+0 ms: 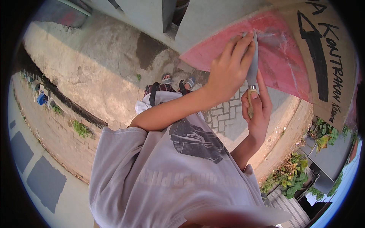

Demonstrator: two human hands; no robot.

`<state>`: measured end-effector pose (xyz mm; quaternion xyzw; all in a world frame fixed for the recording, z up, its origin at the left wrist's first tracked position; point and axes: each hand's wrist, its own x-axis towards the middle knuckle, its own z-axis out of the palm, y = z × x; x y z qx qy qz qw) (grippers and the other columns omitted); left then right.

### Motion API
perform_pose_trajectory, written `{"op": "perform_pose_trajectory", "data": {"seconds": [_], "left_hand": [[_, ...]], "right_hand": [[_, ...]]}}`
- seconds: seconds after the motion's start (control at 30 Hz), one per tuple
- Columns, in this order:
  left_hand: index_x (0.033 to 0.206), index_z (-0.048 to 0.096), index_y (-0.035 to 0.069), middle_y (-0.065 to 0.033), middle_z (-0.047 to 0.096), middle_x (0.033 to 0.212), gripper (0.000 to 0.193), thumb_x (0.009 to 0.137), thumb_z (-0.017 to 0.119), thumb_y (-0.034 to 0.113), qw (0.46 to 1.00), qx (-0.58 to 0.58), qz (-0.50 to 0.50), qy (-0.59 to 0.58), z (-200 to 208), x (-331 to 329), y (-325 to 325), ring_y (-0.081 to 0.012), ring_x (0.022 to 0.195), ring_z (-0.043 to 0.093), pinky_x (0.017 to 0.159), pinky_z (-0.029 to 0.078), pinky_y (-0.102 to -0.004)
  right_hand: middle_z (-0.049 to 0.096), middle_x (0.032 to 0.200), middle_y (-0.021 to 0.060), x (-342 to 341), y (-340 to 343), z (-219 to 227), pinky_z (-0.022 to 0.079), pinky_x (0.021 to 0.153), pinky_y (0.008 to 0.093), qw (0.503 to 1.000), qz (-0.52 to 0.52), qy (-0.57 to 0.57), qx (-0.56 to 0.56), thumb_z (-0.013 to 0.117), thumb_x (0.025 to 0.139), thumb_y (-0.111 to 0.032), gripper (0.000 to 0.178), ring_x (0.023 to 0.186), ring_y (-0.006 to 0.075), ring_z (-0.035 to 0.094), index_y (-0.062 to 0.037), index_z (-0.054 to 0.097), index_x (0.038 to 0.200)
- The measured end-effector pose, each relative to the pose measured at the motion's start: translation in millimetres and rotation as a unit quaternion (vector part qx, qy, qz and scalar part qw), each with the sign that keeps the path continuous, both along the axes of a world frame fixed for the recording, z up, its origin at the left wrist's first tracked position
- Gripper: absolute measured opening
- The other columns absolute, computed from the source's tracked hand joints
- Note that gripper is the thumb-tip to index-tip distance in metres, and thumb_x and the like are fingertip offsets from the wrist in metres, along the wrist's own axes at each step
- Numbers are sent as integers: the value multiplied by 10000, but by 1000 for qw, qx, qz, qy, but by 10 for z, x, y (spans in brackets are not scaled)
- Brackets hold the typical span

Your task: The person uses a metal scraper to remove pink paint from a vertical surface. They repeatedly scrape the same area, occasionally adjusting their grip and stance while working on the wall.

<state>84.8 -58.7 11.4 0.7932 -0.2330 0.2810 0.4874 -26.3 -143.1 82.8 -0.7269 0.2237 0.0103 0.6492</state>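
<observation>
My right hand (258, 108) is closed around the wooden handle (250, 102) of a putty knife, its thumb near the metal collar. The putty knife's grey blade (253, 70) points up and away from me. My left hand (230, 68) reaches across from the left, its bent fingers against the blade near its far end. The left thumb is hidden, as is the side of the blade behind the fingers. Behind both hands is a red sheet-like surface (279, 57) with pale streaks and creases.
A brown cardboard sign (332, 62) with black hand lettering and an arrow adjoins the red surface at right. A grey wall (213, 19) rises ahead. Below lie worn concrete (95, 57) and paving blocks (224, 117). Leafy plants (294, 174) grow at lower right.
</observation>
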Motion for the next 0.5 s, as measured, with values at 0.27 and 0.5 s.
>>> {"op": "perform_pose_trajectory", "data": {"seconds": [0.27, 0.5], "left_hand": [[1170, 667, -32, -98, 627, 1317, 535, 636, 674, -70, 1000, -2, -10, 9, 0, -26, 7, -279, 1076, 645, 689, 588, -326], [1148, 678, -19, -79, 642, 1293, 515, 633, 674, -46, 1000, -12, 12, -5, -8, 15, -16, -265, 1055, 650, 688, 589, -321]], "right_hand": [[477, 690, -29, -46, 78, 34, 244, 441, 168, 999, -36, 10, -24, 467, 1055, -162, 537, 517, 7, 341, -23, 369, 1565], [486, 691, -26, -6, 9, 30, 242, 433, 164, 1000, -12, 0, -13, 485, 1046, -198, 554, 514, 6, 350, -30, 378, 1563]]}}
